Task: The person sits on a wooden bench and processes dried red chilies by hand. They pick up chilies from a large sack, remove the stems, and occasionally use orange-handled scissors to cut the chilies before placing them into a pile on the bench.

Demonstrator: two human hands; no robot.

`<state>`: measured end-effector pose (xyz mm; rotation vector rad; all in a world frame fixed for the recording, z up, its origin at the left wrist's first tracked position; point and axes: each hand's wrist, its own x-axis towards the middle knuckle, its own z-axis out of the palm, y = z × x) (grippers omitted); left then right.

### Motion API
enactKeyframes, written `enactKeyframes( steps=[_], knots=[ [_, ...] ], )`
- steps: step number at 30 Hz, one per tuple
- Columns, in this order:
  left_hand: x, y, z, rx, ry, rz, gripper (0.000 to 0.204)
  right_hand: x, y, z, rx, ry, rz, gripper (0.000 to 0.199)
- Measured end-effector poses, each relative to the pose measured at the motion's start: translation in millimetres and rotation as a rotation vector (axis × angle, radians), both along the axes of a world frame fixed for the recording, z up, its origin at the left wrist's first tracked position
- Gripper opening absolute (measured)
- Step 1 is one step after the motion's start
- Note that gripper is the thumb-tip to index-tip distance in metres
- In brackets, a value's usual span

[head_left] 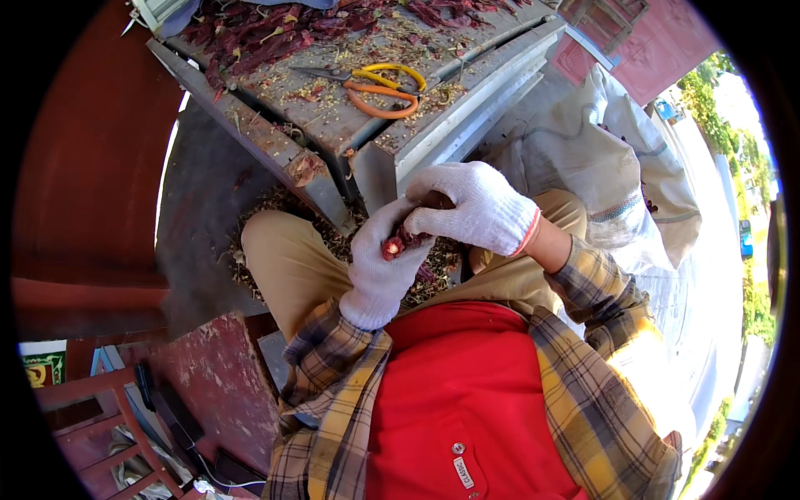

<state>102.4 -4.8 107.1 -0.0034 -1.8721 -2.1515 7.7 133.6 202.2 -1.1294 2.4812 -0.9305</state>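
Both my hands wear white knitted gloves and meet over my lap, just below the table corner. My left hand (380,268) is closed around a dried red chili (393,247), whose pale inside shows at the torn end. From above, my right hand (477,204) bends its fingers and thumb onto the same dark red pod. Part of the chili is hidden under the gloves. Beyond my hands, scissors (385,90) with one yellow and one orange handle lie on the grey metal table (287,100) among scattered pale seeds.
A heap of dried red chilies (275,33) covers the far part of the table. Large white woven sacks (583,158) stand at the right. Seeds and scraps (429,287) litter the ground between my knees. At lower left are a worn reddish board (212,383) and a red chair (125,425).
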Motion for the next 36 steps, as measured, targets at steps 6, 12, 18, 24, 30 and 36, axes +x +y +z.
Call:
enactKeyframes(
  steps=[6, 12, 18, 24, 30, 36],
  knots=[
    [-0.2, -0.2, -8.4, -0.129, 0.041, 0.022, 0.044, -3.6, 3.6, -17.3, -0.067, 0.178, 0.079, 0.018],
    [1.0, -1.9, -19.9, -0.145, 0.026, 0.038, 0.044, -10.0, 16.1, -16.8, -0.152, 0.034, -0.076, 0.022],
    [-1.0, 0.1, -7.2, -0.320, 0.061, 0.049, 0.042, -1.5, 19.8, -20.3, -0.026, 0.182, 0.106, 0.025],
    [-1.7, -1.4, -0.1, -0.475, 0.077, 0.040, 0.039, -0.6, 18.3, -31.7, -0.017, 0.212, 0.074, 0.019],
    [-1.8, -1.7, -3.1, -0.407, 0.009, 0.029, 0.036, -7.3, 22.8, -15.5, -0.117, -0.553, -0.262, 0.023],
    [-4.0, 2.7, -4.9, -0.437, 0.113, 0.092, 0.037, -1.7, 27.1, -25.7, -0.139, -0.009, 0.043, 0.024]
  ],
)
